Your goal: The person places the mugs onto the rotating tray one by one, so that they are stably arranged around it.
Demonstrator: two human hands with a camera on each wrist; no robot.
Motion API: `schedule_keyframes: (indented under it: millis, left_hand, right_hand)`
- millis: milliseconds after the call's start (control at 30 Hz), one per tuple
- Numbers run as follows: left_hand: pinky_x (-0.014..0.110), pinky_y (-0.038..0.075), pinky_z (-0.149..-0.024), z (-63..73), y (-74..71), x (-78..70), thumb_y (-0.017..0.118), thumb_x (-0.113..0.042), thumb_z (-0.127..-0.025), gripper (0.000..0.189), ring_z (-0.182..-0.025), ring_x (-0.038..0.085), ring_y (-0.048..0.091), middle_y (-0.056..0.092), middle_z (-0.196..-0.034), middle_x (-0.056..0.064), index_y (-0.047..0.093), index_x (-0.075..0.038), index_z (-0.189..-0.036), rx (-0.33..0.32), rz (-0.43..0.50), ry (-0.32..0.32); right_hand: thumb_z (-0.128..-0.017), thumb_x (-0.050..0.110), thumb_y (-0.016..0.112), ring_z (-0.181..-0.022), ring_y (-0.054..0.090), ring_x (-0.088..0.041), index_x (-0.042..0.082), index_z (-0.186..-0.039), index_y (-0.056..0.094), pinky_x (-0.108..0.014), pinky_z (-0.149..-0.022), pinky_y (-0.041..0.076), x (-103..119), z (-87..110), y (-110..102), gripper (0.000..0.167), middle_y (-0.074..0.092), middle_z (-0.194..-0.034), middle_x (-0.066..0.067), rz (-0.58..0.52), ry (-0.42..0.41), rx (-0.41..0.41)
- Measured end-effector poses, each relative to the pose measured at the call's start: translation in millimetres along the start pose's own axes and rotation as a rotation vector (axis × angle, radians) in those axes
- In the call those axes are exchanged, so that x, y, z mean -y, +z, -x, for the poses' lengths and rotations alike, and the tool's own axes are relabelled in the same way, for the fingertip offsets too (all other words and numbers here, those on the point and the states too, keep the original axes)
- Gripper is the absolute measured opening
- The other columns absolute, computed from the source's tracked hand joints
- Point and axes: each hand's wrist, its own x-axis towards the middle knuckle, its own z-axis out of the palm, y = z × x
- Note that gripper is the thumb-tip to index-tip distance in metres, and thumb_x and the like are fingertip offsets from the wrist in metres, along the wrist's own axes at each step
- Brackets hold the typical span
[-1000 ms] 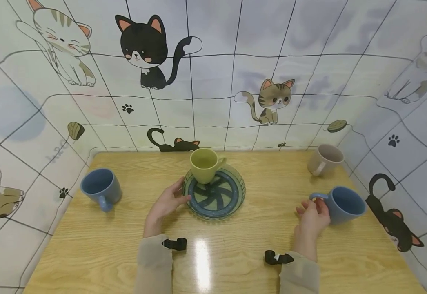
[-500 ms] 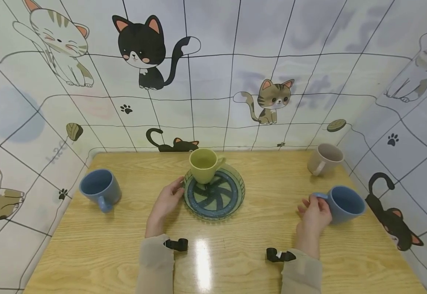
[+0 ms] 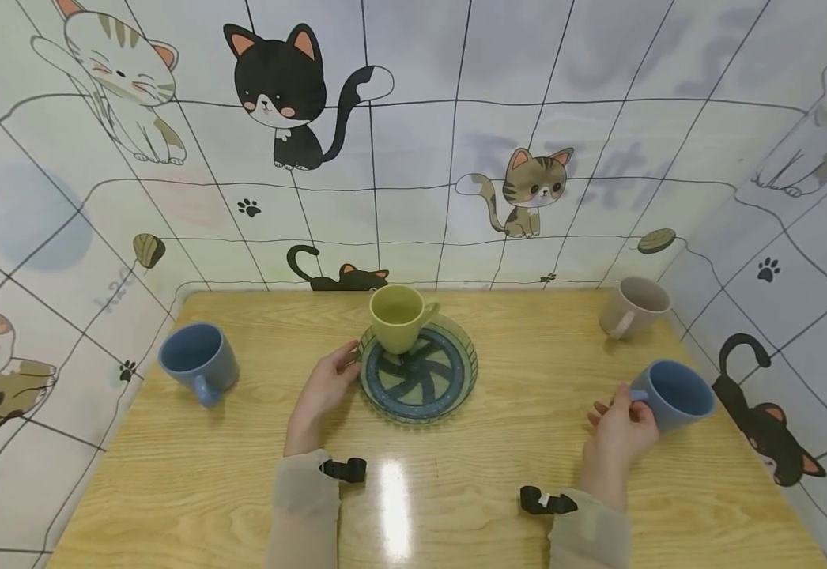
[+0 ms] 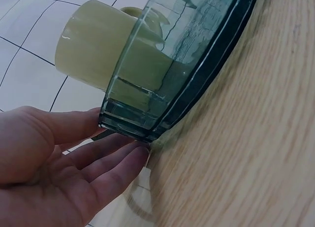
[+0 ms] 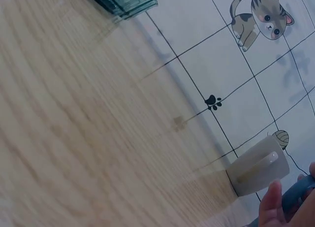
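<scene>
Near the back middle of the table stands a green-and-blue glass plate (image 3: 417,401) with a raised rim and a swirl pattern. A yellow-green mug (image 3: 395,320) sits on its back left part. At the plate's left edge, my left hand (image 3: 326,385) touches it from outside; in the left wrist view the thumb (image 4: 76,126) meets the rim and the fairly straight fingers reach the base. Over on the right, my right hand (image 3: 621,435) holds a blue mug (image 3: 680,395) by its handle, mostly hidden by the fingers. The right wrist view catches only a little of the blue handle (image 5: 298,190).
A second blue mug (image 3: 200,363) stands at the table's left side, handle toward the front. Behind the held mug, a pale pinkish mug (image 3: 634,308) stands at the back right corner. Cat-printed white sheeting (image 3: 413,142) surrounds the wooden table (image 3: 470,490) at back and sides.
My left thumb has drawn back from over the plate's rim to its outer side. My right fingers have closed in on the blue mug's handle, and the mug has shifted slightly right.
</scene>
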Motion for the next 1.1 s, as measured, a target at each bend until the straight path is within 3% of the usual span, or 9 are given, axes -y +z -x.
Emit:
schedule_keyframes:
  millis: [300, 400, 567, 667, 833, 1100]
  left_hand:
    - [0.048, 0.039, -0.105, -2.3, 0.1, 2.5, 0.054, -0.004, -0.1, 0.052, -0.128, 0.038, 0.048, 0.05, -0.139, 0.026, 0.037, 0.001, -0.148, 0.004, 0.008, 0.015]
    - [0.047, 0.041, -0.103, -2.4, 0.2, 2.3, 0.054, -0.004, -0.1, 0.052, -0.127, 0.037, 0.049, 0.049, -0.139, 0.027, 0.037, 0.001, -0.148, 0.007, 0.023, 0.011]
    - [0.047, 0.043, -0.102, -1.0, -0.1, 0.9, 0.054, -0.003, -0.099, 0.052, -0.125, 0.039, 0.051, 0.05, -0.137, 0.028, 0.036, 0.004, -0.147, 0.011, 0.034, 0.015]
    - [0.046, 0.044, -0.101, -0.3, -0.6, 1.1, 0.055, -0.002, -0.099, 0.051, -0.123, 0.039, 0.052, 0.05, -0.137, 0.028, 0.037, 0.004, -0.146, 0.012, 0.045, 0.009]
    - [0.046, 0.045, -0.1, 0.3, -2.3, 3.0, 0.057, -0.002, -0.098, 0.05, -0.122, 0.039, 0.053, 0.051, -0.135, 0.028, 0.04, 0.004, -0.145, 0.0, 0.046, 0.01]
    - [0.048, 0.044, -0.1, 2.0, -4.0, 1.0, 0.058, -0.002, -0.097, 0.05, -0.122, 0.04, 0.053, 0.051, -0.135, 0.028, 0.041, 0.003, -0.144, 0.006, 0.048, 0.013]
  right_hand:
    - [-0.097, 0.025, 0.061, -0.051, 0.061, -0.009, 0.003, -0.073, 0.046, -0.019, -0.049, 0.05, 1.2, 1.5, -10.9, 0.036, 0.056, -0.094, -0.006, 0.128, -0.091, -0.022]
    - [-0.098, 0.025, 0.06, -0.05, 0.063, -0.009, 0.001, -0.072, 0.047, -0.019, -0.048, 0.05, 2.5, 2.8, -12.4, 0.037, 0.058, -0.085, -0.006, 0.159, -0.121, -0.015]
    - [-0.098, 0.023, 0.059, -0.046, 0.06, -0.004, -0.006, -0.082, 0.056, -0.015, -0.046, 0.047, 6.7, 8.8, -7.3, 0.033, 0.059, -0.059, 0.007, 0.246, -0.233, 0.019]
    - [-0.098, 0.024, 0.059, -0.045, 0.058, 0.0, -0.008, -0.09, 0.061, -0.013, -0.046, 0.046, 10.1, 13.9, -2.4, 0.033, 0.058, -0.055, 0.01, 0.362, -0.332, 0.072]
    - [-0.098, 0.029, 0.059, -0.049, 0.059, 0.0, -0.005, -0.098, 0.065, -0.013, -0.05, 0.046, 14.3, 23.8, 5.2, 0.035, 0.06, -0.064, 0.007, 0.503, -0.434, 0.192]
    - [-0.099, 0.026, 0.058, -0.053, 0.064, -0.007, -0.006, -0.098, 0.066, -0.016, -0.051, 0.047, 12.7, 37.5, 23.7, 0.033, 0.066, -0.074, -0.005, 0.533, -0.614, 0.397]
